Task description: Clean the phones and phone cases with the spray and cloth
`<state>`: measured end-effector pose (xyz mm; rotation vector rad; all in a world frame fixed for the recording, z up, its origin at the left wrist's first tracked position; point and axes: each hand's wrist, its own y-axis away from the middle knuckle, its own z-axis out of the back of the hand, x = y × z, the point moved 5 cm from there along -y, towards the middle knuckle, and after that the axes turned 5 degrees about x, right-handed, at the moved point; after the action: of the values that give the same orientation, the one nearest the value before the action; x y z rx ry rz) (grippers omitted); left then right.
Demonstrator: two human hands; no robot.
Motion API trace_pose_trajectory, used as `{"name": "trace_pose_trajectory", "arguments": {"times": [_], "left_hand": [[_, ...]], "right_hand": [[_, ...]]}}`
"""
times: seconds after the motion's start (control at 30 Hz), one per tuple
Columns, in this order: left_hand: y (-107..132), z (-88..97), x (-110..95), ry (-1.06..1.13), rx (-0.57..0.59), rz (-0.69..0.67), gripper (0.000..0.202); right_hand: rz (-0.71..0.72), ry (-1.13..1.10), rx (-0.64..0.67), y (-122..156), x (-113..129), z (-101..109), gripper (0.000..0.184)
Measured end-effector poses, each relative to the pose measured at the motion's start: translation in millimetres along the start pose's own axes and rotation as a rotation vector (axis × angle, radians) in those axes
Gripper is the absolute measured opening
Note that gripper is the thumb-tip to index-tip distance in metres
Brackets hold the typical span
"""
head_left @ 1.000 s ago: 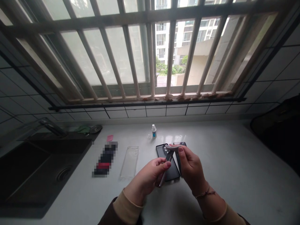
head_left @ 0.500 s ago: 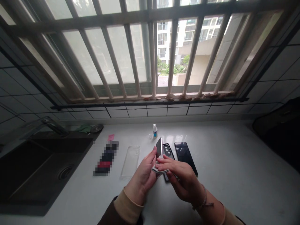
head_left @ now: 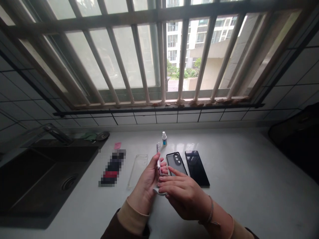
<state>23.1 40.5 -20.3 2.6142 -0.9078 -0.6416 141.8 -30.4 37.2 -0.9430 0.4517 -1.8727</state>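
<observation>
My left hand (head_left: pixel 147 182) grips a phone (head_left: pixel 158 161) turned edge-on, its thumb along the near side and fingertips behind. My right hand (head_left: pixel 183 191) presses a pale folded cloth (head_left: pixel 160 192) against the phone's lower end; the cloth is mostly hidden under its fingers. Just beyond my right hand lies a black-rimmed phone case (head_left: pixel 175 164) with a camera cutout. To the left of my left hand is a clear phone case (head_left: pixel 137 169), partly covered by the hand. A dark phone (head_left: pixel 197 167) lies flat at the right.
A small white-capped bottle (head_left: pixel 164 139) stands behind the hands. Farther left are a pink slip (head_left: pixel 117 145) and a pixelated item (head_left: pixel 112 169). The dark sink (head_left: pixel 50 186) with its faucet (head_left: pixel 58 134) takes up the left side; a barred window (head_left: pixel 149 63) rises behind the counter (head_left: pixel 249 186).
Both hands have shifted left and slightly nearer with the phone, which has turned more edge-on. The cloth has moved down along it, and more of the black-rimmed case shows.
</observation>
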Motion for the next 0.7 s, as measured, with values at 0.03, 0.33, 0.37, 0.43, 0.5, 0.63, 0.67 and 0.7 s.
{"name": "trace_pose_trajectory", "arguments": {"times": [0.03,0.33,0.37,0.43,0.5,0.63,0.67,0.7], "left_hand": [[1.2,0.1,-2.2,0.002,-0.019,-0.015,0.027],[10.9,7.2,-26.4,-0.698,-0.265,-0.388,0.043],[13.3,5.7,-31.9,-0.900,-0.316,-0.468,0.047],[19.3,1.5,-41.7,-1.296,-0.463,-0.625,0.055],[23.5,-2.1,-46.6,-1.587,-0.588,-0.722,0.058],[22.8,-0.9,-43.8,-1.873,-0.697,-0.727,0.050],[21.8,0.3,-41.7,-1.930,-0.731,-0.710,0.049],[20.5,1.8,-39.2,-1.984,-0.767,-0.684,0.048]], "right_hand": [[-0.008,-0.015,0.010,-0.2,-0.3,-0.6,0.028],[-0.129,-0.109,-0.132,10.7,-8.4,10.4,0.028],[-0.142,-0.104,-0.166,12.1,-10.4,12.4,0.028],[-0.162,-0.103,-0.214,14.1,-13.8,15.3,0.028],[-0.173,-0.110,-0.240,15.3,-16.0,17.2,0.029],[-0.208,-0.125,-0.275,17.7,-19.6,18.9,0.029],[-0.216,-0.129,-0.285,18.4,-20.6,19.0,0.029],[-0.221,-0.132,-0.293,19.2,-21.4,19.0,0.029]]}}
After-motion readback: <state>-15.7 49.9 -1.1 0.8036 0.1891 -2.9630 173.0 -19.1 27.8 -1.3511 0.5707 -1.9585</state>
